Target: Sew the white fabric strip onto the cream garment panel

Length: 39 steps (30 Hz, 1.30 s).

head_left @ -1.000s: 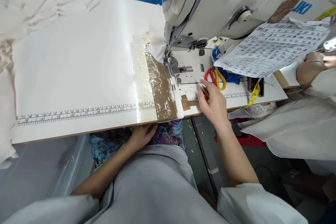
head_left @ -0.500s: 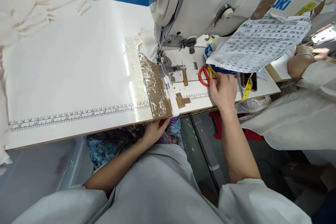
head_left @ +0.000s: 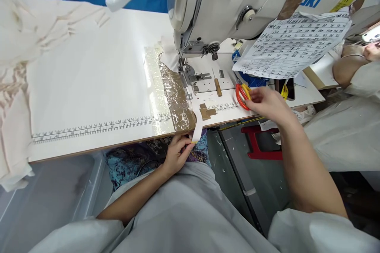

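Left hand: my left hand is just below the front edge of the counter, fingers pinched on the lower end of a white strip.
White strip: a narrow band of white tape or fabric that runs from the needle area of the sewing machine across the counter and hangs over its front edge; its tip, marked yellow, sits between my fingertips.
Right hand: my right hand lies on the right part of the counter, fingers curled on the scissors.
Scissors: red and yellow loop handles, lying flat just right of the needle plate; the blades are hidden under my hand.
Counter: white, with a printed ruler along the front edge and a patch of clear and brown tape left of the needle.
Nearby: a printed sheet hangs from the machine above my right hand; cream cloth is heaped at the far left; a patterned blue fabric lies under the counter by my left hand.
Beyond: another person's arm shows at the right edge.
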{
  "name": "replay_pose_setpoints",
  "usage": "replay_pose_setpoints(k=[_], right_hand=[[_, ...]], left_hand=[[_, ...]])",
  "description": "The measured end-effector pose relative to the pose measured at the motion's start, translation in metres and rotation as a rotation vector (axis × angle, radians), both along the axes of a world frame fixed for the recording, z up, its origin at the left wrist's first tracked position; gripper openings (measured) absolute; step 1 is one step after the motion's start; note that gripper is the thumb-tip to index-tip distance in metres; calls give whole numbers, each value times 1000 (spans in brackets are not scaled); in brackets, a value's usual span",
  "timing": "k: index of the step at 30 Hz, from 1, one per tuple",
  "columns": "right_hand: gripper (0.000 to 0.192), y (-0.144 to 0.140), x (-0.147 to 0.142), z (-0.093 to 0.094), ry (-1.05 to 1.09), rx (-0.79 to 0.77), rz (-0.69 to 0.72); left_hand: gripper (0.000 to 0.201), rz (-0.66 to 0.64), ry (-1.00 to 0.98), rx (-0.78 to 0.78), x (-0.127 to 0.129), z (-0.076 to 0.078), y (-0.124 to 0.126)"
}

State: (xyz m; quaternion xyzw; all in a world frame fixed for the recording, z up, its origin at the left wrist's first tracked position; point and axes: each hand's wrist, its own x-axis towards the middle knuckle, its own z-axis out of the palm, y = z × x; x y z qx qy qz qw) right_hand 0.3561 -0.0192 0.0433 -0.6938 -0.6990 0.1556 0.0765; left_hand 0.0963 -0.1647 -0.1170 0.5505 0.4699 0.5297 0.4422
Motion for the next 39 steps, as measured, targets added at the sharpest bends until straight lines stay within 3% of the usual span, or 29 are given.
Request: replay_pose_setpoints(k=[5,7,10,14,24,34,37,39], right_hand=[[36,-98,13,-24,365,-52,112],[34,-130,7,-39,301,-173,227],[39,-155,-7,-62,17,-200,353],[39,-153,-21,-78,-135,-218,434],[42,-122,-48,-65,-206,-191,612],[37,-121,-50,-67,-267,-184,588],[38,-126,-46,-56,-185,-177,640],[41,-131,-43,-44,-14,-160,689]], left_hand=[[37,-216,-196,-190,3,-3,0],[38,-301,-281,-294,3,-3,-1],[44,-365,-388,-471,-1,-1,-5],[50,-295,-346,-528,-4,2,-9],[51,-348,-402,-565,-10,4,-8],[57,-339,-331,-619,-16,9,-12],[55,-362,-278,-562,-18,24,-17],[49,-409,-207,-481,-26,48,-18]])
